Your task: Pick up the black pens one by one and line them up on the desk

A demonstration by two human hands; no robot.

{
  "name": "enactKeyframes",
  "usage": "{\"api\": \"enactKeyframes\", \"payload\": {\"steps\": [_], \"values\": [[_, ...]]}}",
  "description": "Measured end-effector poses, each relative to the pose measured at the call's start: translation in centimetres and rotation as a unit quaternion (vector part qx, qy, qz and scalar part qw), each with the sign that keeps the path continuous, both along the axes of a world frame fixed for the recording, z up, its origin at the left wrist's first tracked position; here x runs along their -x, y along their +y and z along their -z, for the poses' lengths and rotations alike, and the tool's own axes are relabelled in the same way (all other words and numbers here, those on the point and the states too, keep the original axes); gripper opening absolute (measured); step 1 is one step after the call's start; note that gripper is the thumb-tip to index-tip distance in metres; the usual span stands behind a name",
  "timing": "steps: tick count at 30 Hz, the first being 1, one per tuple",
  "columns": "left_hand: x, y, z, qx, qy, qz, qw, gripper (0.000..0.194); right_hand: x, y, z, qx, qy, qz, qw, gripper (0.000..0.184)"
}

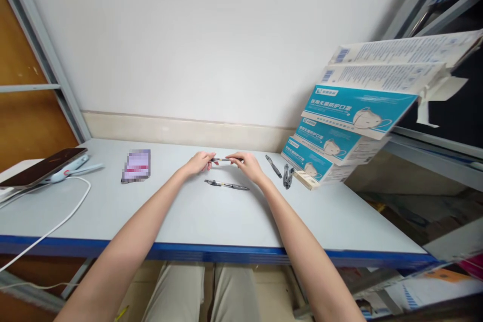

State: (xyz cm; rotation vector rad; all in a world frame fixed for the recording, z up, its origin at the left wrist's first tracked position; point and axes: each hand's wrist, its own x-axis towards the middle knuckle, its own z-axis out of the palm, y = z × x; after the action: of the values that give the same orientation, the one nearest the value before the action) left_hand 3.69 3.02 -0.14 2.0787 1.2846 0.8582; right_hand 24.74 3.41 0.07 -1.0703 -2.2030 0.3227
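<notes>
Between my two hands a thin dark pen (223, 160) lies sideways, just above the grey tabletop. My left hand (199, 163) pinches its left end, and my right hand (246, 164) grips the right end with curled fingers. A small red spot shows beneath the pen by the left fingertips; what it is I cannot make out. Nearer to me, a second pen (226, 185), clear with dark ends, rests on the table below both hands. To the right of my right hand lies a black pen (273, 166), apart from it.
Beside the black pen sit dark, clear-looking pieces (288, 176) and a small cream box (306, 179). Blue-and-white mask boxes (320, 136) are stacked at the right. A phone with a blurred screen (136, 165) lies left, near a dark tablet (41, 167) and a white cable (71, 211).
</notes>
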Motion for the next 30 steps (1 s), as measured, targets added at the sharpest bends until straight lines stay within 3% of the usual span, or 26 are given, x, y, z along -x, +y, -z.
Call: {"api": "enactKeyframes", "payload": {"steps": [3,5,9,11,14,18,20,25,27,30], "values": [[0.1,0.2,0.0,-0.03,-0.025,0.019,0.999,0.046,-0.1,0.1,-0.1,0.013,-0.002,0.014,1.0,0.028],[0.1,0.3,0.0,-0.025,-0.071,0.014,0.997,0.05,-0.2,0.1,-0.3,0.014,0.004,0.024,1.0,0.029],[0.3,0.5,0.0,0.138,-0.106,0.026,0.984,0.072,-0.5,0.2,-0.5,-0.01,0.017,0.019,1.0,0.029],[0.6,0.6,0.1,0.183,-0.096,0.061,0.976,0.069,-0.5,0.1,-0.6,-0.022,0.007,0.015,1.0,0.029],[0.8,0.6,0.1,0.136,-0.102,0.076,0.983,0.055,-0.5,0.0,-0.7,-0.02,-0.02,0.021,0.999,0.028],[0.6,0.7,0.3,0.015,-0.09,0.019,0.996,0.046,-0.4,-0.2,-0.9,0.009,-0.069,0.039,0.997,0.035],[0.5,0.7,0.5,0.031,-0.083,0.03,0.996,0.048,-0.5,-0.1,-0.9,0.02,-0.077,0.044,0.996,0.033],[0.8,1.0,1.2,0.18,-0.061,0.092,0.977,0.06,-0.6,0.1,-0.8,0.016,-0.077,0.033,0.996,0.025],[0.9,0.9,1.2,0.174,-0.051,0.089,0.979,0.054,-0.5,0.1,-0.6,0.006,-0.083,0.025,0.996,0.025],[0.5,0.6,0.8,0.088,-0.013,0.035,0.995,0.042,-0.5,0.0,-0.6,0.012,-0.09,0.046,0.995,0.026]]}}
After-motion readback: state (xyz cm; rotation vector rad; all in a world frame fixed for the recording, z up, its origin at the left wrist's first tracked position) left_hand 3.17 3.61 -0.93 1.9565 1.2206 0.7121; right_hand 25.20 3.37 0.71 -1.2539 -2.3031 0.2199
